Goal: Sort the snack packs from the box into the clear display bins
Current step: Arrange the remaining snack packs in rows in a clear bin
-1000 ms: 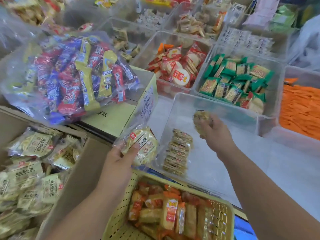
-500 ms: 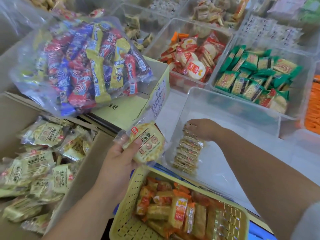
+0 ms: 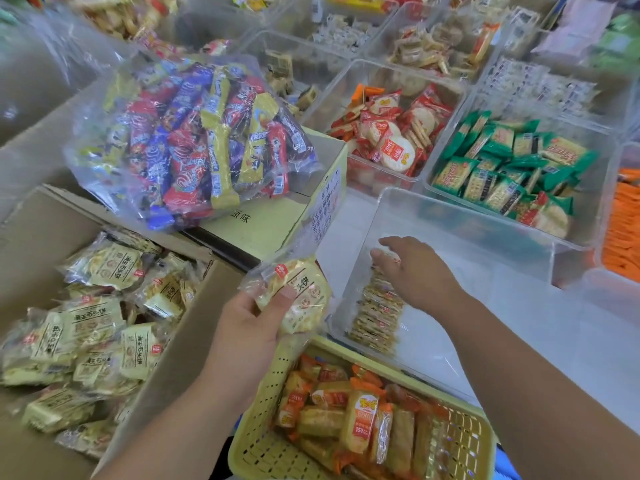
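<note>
The right hand (image 3: 415,271) had let its grip go slack. The pack it was carrying through the air a second before now stood at the far end of the row of packs (image 3: 377,308), and its fingers (image 3: 401,244) lay loosely spread over that end, touching rather than pinching. That made one more piece filed along the left wall of the clear bin (image 3: 485,216), which was otherwise mostly bare, so I judged the job far from done. The left hand (image 3: 249,327) kept its grip on the next snack pack (image 3: 301,299), a round biscuit in a crinkled wrapper, held just outside the bin's near left corner and ready to pass across. Many more of the same lay heaped in the cardboard box (image 3: 180,341) to the left. A yellow basket (image 3: 263,427) of orange packs sat hard against the bin's near edge, under the path of any handover. A bag of mixed bars (image 3: 194,140) sprawled over a carton (image 3: 263,230) beside the box. Behind, the bin of red packs (image 3: 388,140) and the bin of green packs (image 3: 502,174) stood full on the counter (image 3: 349,209).
</note>
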A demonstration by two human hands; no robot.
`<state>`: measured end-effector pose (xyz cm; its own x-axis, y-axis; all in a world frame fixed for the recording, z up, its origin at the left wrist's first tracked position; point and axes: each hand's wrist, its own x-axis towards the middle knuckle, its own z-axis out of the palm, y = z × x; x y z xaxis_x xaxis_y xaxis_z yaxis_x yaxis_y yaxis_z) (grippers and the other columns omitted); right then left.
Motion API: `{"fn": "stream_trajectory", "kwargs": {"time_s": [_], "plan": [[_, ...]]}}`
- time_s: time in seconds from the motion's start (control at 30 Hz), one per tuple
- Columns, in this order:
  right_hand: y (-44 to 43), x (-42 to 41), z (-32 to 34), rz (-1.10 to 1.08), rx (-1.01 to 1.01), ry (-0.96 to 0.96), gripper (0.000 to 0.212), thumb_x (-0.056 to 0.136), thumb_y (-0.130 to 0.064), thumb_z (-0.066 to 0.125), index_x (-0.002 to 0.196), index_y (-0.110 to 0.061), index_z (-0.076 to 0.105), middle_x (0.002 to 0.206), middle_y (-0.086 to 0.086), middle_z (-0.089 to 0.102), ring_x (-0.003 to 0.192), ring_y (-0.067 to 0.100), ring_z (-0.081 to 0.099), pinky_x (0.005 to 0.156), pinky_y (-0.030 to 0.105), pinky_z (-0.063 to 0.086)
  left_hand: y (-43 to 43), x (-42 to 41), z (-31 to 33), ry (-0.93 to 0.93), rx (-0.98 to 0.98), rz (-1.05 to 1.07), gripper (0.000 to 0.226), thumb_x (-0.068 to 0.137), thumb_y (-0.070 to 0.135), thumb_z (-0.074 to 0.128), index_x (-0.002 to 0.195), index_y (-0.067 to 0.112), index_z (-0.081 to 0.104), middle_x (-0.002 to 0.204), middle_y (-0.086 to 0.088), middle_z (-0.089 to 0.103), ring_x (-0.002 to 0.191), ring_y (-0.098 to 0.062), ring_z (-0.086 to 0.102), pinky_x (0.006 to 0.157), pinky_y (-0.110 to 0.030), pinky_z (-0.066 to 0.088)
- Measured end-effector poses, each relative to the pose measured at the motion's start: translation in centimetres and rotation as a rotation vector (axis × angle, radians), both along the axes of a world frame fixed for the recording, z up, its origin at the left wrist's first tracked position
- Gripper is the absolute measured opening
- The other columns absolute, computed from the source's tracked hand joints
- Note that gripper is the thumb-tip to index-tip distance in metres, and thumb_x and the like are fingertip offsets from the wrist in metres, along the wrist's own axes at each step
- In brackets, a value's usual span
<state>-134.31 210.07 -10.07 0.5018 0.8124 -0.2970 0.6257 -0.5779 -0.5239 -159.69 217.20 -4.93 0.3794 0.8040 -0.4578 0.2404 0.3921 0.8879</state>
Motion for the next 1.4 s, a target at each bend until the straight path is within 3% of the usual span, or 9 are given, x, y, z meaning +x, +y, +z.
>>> {"fn": "stream_trajectory", "kwargs": {"time_s": [0.07, 0.17, 0.23, 0.37, 0.53, 0.7, 0.87, 1.0, 1.4], "plan": [[-1.6, -3.1, 2.6, -0.182, 0.212, 0.320, 0.050, 0.097, -0.062, 0.044, 0.120, -0.024, 0.067, 0.112, 0.001, 0.069, 0.094, 0.015, 0.067, 0.084, 0.044, 0.058, -0.1, -0.2, -0.2, 0.214, 0.288, -0.089, 0.040, 0.078, 0.065, 0.067, 0.114, 0.046, 0.071, 0.114, 0.006, 0.074, 0.103, -0.020, 0.072, 0.089, -0.046, 0.060], [-4.0, -7.4, 5.4, -0.394, 0.283, 0.995, 0.060, 0.083, -0.072, 0.053, 0.116, -0.024, 0.068, 0.101, 0.004, 0.075, 0.088, 0.019, 0.075, 0.063, 0.044, 0.063, -0.7, -0.1, 0.1, 0.231, 0.673, -0.305, 0.043, 0.083, 0.060, 0.061, 0.126, 0.054, 0.063, 0.135, 0.036, 0.047, 0.125, 0.009, 0.050, 0.101, -0.018, 0.044], [-5.1, -9.0, 5.9, -0.400, 0.267, 1.246, 0.069, 0.078, -0.076, 0.060, 0.123, -0.024, 0.067, 0.112, 0.007, 0.075, 0.100, 0.028, 0.073, 0.071, 0.046, 0.062, -1.2, 0.3, -0.2, 0.254, 0.850, -0.482, 0.048, 0.085, 0.051, 0.066, 0.133, 0.045, 0.063, 0.144, 0.032, 0.042, 0.133, 0.006, 0.043, 0.105, -0.008, 0.034], [-6.0, -10.0, 5.2, -0.416, 0.379, 1.396, 0.056, 0.085, -0.063, 0.062, 0.125, -0.023, 0.070, 0.123, 0.016, 0.070, 0.114, 0.038, 0.067, 0.092, 0.061, 0.055, -2.5, 1.0, -0.9, 0.314, 1.037, -0.721, 0.081, 0.069, 0.050, 0.085, 0.142, 0.025, 0.059, 0.156, 0.004, 0.041, 0.139, -0.013, 0.039, 0.111, -0.032, 0.037], [-6.8, -8.6, 4.2, -0.558, 0.408, 1.302, 0.021, 0.097, -0.030, 0.060, 0.111, -0.023, 0.076, 0.113, 0.012, 0.075, 0.098, 0.029, 0.074, 0.081, 0.049, 0.056, -2.7, 1.2, -0.6, 0.283, 0.787, -0.744, 0.086, 0.070, 0.072, 0.070, 0.147, 0.063, 0.033, 0.160, 0.030, 0.012, 0.148, 0.011, 0.015, 0.113, -0.019, 0.024], [-7.2, -3.3, 3.1, -0.663, 0.400, 1.039, 0.016, 0.099, -0.019, 0.060, 0.114, -0.014, 0.066, 0.112, 0.018, 0.073, 0.103, 0.042, 0.069, 0.080, 0.063, 0.058, -1.3, 1.4, -1.1, 0.169, 0.327, -0.391, 0.062, 0.073, 0.067, 0.077, 0.130, 0.066, 0.053, 0.154, 0.022, 0.037, 0.139, 0.009, 0.037, 0.108, -0.019, 0.037], [-4.3, 3.9, 2.1, -0.542, 0.388, 0.340, 0.011, 0.096, -0.026, 0.065, 0.105, -0.032, 0.064, 0.095, -0.007, 0.072, 0.086, 0.020, 0.070, 0.063, 0.032, 0.052, -0.6, 1.0, -2.9, 0.034, -0.062, -0.221, 0.060, 0.063, 0.062, 0.079, 0.121, 0.056, 0.067, 0.139, 0.012, 0.065, 0.130, -0.013, 0.060, 0.115, -0.048, 0.043], [-0.2, 7.7, -1.9, -0.209, 0.090, -0.101, 0.024, 0.099, -0.024, 0.057, 0.122, -0.026, 0.063, 0.101, 0.006, 0.068, 0.082, 0.026, 0.056, 0.067, 0.031, 0.039, -0.7, 0.4, -3.4, 0.007, -0.106, -0.207, 0.063, 0.063, 0.066, 0.079, 0.123, 0.055, 0.067, 0.136, 0.017, 0.066, 0.131, -0.008, 0.059, 0.116, -0.048, 0.042], [4.5, 6.0, -7.7, 0.213, -0.355, -0.042, 0.042, 0.109, -0.031, 0.034, 0.145, -0.017, 0.048, 0.144, 0.012, 0.055, 0.129, 0.034, 0.051, 0.103, 0.038, 0.042, -0.7, 0.5, -2.8, -0.051, -0.164, -0.209, 0.060, 0.065, 0.058, 0.076, 0.124, 0.053, 0.068, 0.140, 0.010, 0.065, 0.134, -0.012, 0.057, 0.117, -0.046, 0.041]]}}
